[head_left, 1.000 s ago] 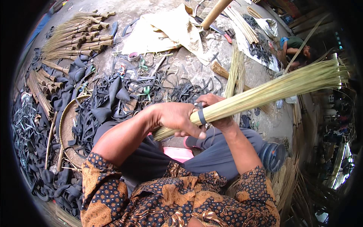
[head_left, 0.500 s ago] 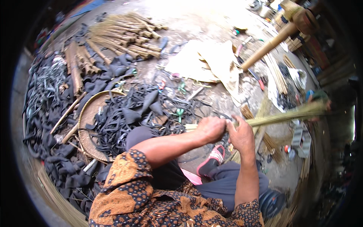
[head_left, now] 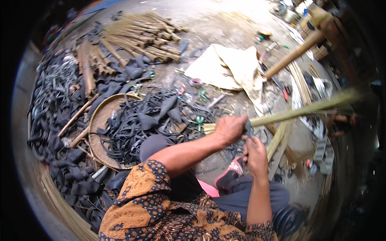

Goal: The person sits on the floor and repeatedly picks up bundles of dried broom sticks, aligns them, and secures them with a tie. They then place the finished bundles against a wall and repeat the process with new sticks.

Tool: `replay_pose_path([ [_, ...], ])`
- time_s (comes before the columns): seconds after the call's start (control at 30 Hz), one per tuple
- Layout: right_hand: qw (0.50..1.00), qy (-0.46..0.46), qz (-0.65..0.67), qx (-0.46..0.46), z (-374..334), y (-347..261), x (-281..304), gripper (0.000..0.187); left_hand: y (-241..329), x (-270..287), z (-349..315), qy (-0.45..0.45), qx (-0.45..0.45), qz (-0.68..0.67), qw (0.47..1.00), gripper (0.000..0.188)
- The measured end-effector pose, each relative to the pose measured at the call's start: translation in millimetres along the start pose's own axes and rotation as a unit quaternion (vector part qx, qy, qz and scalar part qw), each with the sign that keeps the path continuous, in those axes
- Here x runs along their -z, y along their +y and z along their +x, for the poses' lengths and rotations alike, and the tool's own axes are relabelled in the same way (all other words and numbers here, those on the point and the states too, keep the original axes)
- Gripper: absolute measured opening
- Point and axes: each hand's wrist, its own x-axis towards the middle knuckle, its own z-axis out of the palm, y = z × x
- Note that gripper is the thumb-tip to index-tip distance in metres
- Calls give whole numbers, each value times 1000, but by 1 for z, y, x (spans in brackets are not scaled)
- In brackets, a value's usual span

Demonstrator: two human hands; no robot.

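My left hand (head_left: 230, 130) is closed around a bundle of thin, pale green sticks (head_left: 297, 112) near its cut butt end. The bundle slants up to the right, its far end blurred. A dark, flat strip (head_left: 249, 127), rubber-like, lies against the bundle just right of my left hand's knuckles. My right hand (head_left: 256, 156) is below it, fingers pinched on the strip's lower part. Whether the strip goes all the way round the bundle is hidden.
A round woven tray (head_left: 95, 120) heaped with dark strips stands left of my knees. Stick bundles (head_left: 146, 36) lie at the far left, a pale cloth sack (head_left: 221, 66) in the middle. A wooden post (head_left: 295, 54) leans at the right. My sandalled foot (head_left: 231, 170) is under my hands.
My right hand has come down and away from my left hand, and the dark strip now shows between them. The bundle's far end has swung upward; the whole view has shifted slightly.
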Motion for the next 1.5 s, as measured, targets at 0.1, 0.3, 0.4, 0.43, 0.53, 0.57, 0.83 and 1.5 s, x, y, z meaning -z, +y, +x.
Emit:
replay_pose_path([
  [0.1, 989, 8, -125, 75, -6, -4, 3, 26, -1, 4, 7, -39, 24, -11, 999, 26],
  [0.3, 951, 13, -274, 143, -42, -3, 31, 33, 3, 37, 14, -99, 28, -143, 984, 45],
  [0.4, 935, 19, -314, 163, -45, 5, 55, 28, 20, 53, 5, -176, 28, -205, 962, 31],
  [0.43, 929, 24, -331, 167, -42, 8, 64, 26, 26, 56, 0, -214, 5, -217, 952, 29],
  [0.53, 893, 12, -371, 254, -19, 18, 80, 22, 43, 58, -18, -314, -104, -319, 888, 24],
  [0.57, 876, 4, -367, 311, -11, 19, 84, 19, 46, 57, -20, -417, -118, -331, 838, 28],
  [0.83, 848, -25, -512, 132, -10, -31, 82, 34, 41, 34, -13, -277, -111, -210, 931, 53],
  [1.5, 998, 19, 55, 15, -3, 9, 25, 35, 10, -7, -9, -77, -32, 53, 995, 27],
])
